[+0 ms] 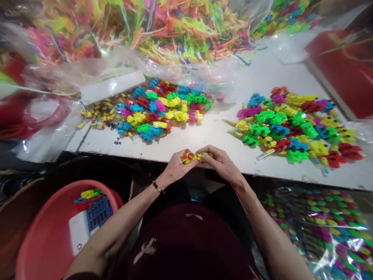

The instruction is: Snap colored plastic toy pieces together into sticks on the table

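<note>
Both my hands meet just over the near edge of the white table (186, 140). Between them is a small yellow and red plastic toy (192, 156), which my left hand (175, 169) and my right hand (220, 163) grip together. Its exact shape is partly hidden by my fingers. Beyond my hands lie two loose piles of bright plastic toy vehicles, one ahead to the left (145, 109) and a larger one to the right (294, 128). A beaded bracelet (158, 187) circles my left wrist.
A pink basin (58, 241) holding coloured toys and a white piece stands below the table at my left. A clear bag of packed toys (323, 233) lies at lower right. Heaped coloured plastic strips (145, 31) fill the far side, and a red box (344, 66) stands at upper right.
</note>
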Demonstrator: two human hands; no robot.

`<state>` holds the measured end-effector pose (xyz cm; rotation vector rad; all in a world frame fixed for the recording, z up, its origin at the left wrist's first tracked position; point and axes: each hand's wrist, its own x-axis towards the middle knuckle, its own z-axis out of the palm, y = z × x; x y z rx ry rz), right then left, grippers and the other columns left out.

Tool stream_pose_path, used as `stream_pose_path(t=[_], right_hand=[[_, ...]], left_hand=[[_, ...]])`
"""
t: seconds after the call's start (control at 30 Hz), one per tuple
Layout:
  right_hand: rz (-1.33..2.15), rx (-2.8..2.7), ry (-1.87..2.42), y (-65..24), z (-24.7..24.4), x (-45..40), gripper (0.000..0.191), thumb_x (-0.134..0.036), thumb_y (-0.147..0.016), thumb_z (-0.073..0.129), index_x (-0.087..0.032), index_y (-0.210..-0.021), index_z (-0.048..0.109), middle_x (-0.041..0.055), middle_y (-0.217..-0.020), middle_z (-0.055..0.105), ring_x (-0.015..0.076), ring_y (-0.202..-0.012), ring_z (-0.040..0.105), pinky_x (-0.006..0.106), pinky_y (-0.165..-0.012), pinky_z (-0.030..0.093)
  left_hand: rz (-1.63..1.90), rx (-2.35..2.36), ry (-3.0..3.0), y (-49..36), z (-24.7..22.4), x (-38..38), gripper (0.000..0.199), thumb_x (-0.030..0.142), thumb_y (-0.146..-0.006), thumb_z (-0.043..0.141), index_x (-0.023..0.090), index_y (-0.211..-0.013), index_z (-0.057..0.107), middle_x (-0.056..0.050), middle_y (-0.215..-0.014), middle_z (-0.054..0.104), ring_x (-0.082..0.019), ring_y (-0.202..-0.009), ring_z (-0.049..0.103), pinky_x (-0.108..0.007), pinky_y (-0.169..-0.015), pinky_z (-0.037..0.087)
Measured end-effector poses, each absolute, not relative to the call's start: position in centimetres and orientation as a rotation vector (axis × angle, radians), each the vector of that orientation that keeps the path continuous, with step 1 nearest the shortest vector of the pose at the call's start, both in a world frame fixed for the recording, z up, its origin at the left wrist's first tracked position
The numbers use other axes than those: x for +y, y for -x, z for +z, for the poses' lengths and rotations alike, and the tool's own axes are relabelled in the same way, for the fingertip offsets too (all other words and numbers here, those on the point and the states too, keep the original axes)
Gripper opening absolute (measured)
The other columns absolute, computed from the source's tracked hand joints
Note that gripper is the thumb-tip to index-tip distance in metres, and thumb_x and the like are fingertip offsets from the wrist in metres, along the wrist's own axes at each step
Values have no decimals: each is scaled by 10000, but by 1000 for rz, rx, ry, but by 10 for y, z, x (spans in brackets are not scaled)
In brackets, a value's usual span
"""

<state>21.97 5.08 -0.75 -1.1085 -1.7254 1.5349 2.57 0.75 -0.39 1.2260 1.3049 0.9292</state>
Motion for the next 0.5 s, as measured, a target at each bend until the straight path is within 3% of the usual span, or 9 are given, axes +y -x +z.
stream_pose_path(t=[0.3,0.5], right_hand=[[1288,-1847,1100,-212,-9,48,201,-358,-960,553,-196,-1035,644,39,-943,670,186,-876,612,326,-803,480],[995,-1937,1060,-200,-18,42,118,-262,-967,503,-200,-1024,587,74,-944,625,209,-865,609,353,-784,511]], left_hand=[[860,1247,-1297,-20,-5,16,238,360,-822,714,155,-853,597,35,-707,525,-104,-657,457,-233,-617,360],[873,1308,-1244,-24,-5,15,229,325,-826,658,171,-754,505,60,-646,437,-88,-615,383,-231,-564,307]])
